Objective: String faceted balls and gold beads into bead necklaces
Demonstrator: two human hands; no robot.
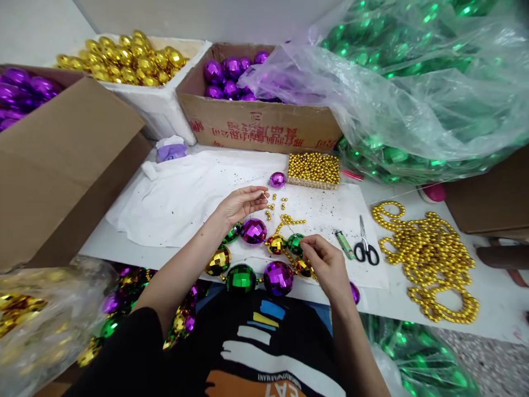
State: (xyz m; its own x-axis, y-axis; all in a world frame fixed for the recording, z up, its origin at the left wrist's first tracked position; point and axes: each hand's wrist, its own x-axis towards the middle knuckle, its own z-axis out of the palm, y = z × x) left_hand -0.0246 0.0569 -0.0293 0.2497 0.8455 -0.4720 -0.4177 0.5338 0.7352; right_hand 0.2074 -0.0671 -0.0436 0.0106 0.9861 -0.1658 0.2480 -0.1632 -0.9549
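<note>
Head view shows us both of the person's hands working over a white table (491,309) on a strand of large faceted beads (253,259). We see the strand as a loose curve of shiny balls in purple, green and gold, lying on the near edge of the table just between the two forearms, with one end trailing off the edge toward the lap. We find the left hand (237,205) with thumb and fingertips pinched together on the top end of a thin needle or wire (278,210), which slants down to the right hand (326,263); that hand's fingers are closed on the lower end, right beside a green bead and a gold one. We count small loose gold beads (276,205) scattered on the white cloth (182,193) near the needle, and a single purple ball (277,179) just beyond them, touching a flat tray of small gold beads (314,168). To the right we see a lighter (344,243) and scissors (365,245) side by side, then a heap of gold bead chain (433,264). Behind stand a box of gold balls (124,58), a cardboard box of purple balls (256,118) and a clear bag of green balls (413,94), whose plastic droops over the purple box.
</note>
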